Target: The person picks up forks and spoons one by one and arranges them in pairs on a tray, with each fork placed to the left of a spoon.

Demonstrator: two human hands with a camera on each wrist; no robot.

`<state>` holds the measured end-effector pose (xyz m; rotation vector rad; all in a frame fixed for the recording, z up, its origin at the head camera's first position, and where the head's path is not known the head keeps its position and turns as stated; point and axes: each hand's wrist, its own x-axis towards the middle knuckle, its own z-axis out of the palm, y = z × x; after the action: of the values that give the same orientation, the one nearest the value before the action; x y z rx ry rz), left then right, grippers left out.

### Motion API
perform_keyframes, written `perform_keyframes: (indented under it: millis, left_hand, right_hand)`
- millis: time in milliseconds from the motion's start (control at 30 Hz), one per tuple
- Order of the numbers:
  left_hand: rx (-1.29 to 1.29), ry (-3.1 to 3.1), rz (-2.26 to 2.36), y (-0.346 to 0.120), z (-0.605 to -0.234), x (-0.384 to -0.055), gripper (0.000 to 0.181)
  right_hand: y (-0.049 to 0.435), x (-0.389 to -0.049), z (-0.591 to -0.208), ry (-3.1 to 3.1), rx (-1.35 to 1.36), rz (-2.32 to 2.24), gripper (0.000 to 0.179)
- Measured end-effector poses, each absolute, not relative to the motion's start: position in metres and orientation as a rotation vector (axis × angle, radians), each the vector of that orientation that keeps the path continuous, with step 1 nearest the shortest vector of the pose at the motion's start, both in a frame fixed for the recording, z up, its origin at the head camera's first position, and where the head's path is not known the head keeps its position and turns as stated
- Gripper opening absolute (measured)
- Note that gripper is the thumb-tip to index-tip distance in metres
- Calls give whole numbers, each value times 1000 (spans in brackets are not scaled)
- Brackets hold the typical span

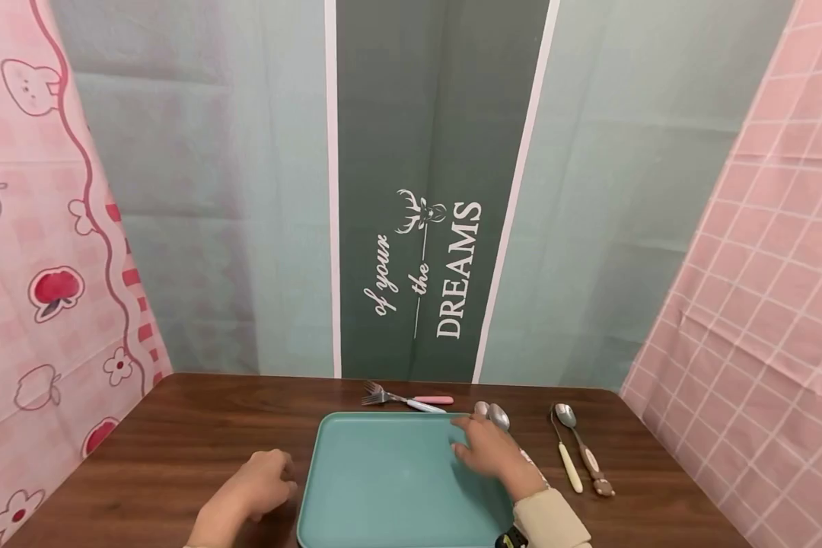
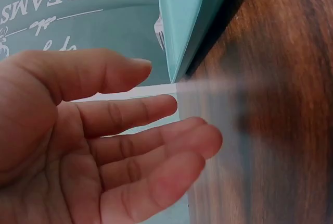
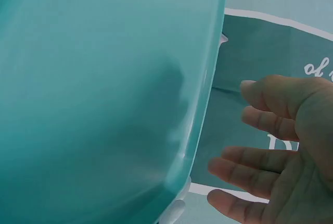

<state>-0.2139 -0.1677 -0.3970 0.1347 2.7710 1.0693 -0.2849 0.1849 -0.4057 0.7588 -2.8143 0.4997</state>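
Observation:
A teal rectangular tray [image 1: 397, 479] lies flat on the brown wooden table. My left hand [image 1: 263, 483] hovers just left of the tray, its fingers loosely bent; in the left wrist view the palm holds nothing. Over the tray's far right corner is my right hand [image 1: 486, 449], fingers spread and apart from anything, as the right wrist view also shows. Two spoons [image 1: 498, 415] show their bowls beyond that corner, their handles mostly hidden by my right hand. Behind the tray's far edge lie two forks, one with a pink handle [image 1: 433, 399] and one with a white handle [image 1: 425, 406].
On the right of the table [image 1: 199, 441] lie a spoon with a brown bear-ended handle [image 1: 592, 460] and another utensil with a cream handle [image 1: 570, 467]. A green and grey cloth [image 1: 411, 152] hangs behind, with pink cloths on both sides.

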Motion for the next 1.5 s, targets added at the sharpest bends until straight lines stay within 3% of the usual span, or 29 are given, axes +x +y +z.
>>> perform_keyframes:
  millis: [600, 1500]
  left_hand:
    - [419, 2659, 1151, -160, -411, -216, 9]
    - [496, 2687, 1169, -156, -416, -220, 23]
  right_hand:
    - [175, -303, -392, -2903, 754, 509, 38]
    - [154, -335, -386, -3033, 638, 697, 35]
